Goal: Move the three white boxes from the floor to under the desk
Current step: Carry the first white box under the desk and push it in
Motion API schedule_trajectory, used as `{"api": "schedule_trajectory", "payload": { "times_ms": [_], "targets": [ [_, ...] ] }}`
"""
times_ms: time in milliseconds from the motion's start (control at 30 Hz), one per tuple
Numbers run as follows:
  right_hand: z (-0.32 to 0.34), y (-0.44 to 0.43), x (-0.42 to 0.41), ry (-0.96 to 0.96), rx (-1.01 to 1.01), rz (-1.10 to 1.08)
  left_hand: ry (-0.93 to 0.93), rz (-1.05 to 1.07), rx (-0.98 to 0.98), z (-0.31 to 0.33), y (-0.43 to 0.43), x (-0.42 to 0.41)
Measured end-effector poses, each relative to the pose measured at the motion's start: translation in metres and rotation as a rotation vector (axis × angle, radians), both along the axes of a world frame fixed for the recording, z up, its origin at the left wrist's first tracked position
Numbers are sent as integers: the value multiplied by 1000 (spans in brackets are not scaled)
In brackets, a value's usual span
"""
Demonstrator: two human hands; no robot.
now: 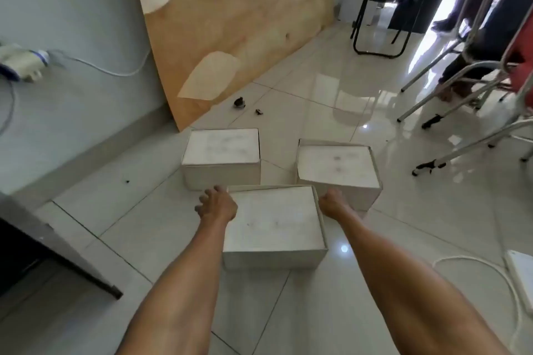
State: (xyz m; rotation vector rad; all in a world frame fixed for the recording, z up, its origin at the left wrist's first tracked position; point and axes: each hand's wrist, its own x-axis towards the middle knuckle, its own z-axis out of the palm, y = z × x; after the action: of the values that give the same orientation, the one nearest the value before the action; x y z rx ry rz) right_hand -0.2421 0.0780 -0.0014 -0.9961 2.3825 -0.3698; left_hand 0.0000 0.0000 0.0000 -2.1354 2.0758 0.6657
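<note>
Three white boxes stand on the tiled floor. The nearest box [274, 225] is in the middle, with my left hand [216, 204] against its far left corner and my right hand [331, 203] against its far right side. Whether the fingers grip it is hard to tell, since they curl down behind the box edges. A second box [221, 153] sits behind on the left, a third box [337, 168] behind on the right. The desk's dark edge [66, 262] juts in at the lower left.
A plywood board [230, 23] leans on the wall behind the boxes. Small dark debris [239, 103] lies on the floor. Metal chair legs [461, 135] and a black folding chair [377, 8] stand at right. A white cable [490, 268] lies at lower right; a plug adapter [23, 62] hangs at left.
</note>
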Motion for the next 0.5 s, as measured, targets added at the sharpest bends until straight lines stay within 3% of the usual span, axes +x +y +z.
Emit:
{"api": "schedule_trajectory", "payload": {
  "times_ms": [200, 500],
  "targets": [
    [-61, 9, 0, -13, 77, 41, 144, 93, 157, -70, 12, 3],
    [-76, 15, -4, -90, -38, -28, 132, 107, 35, -78, 14, 9]
  ]
}}
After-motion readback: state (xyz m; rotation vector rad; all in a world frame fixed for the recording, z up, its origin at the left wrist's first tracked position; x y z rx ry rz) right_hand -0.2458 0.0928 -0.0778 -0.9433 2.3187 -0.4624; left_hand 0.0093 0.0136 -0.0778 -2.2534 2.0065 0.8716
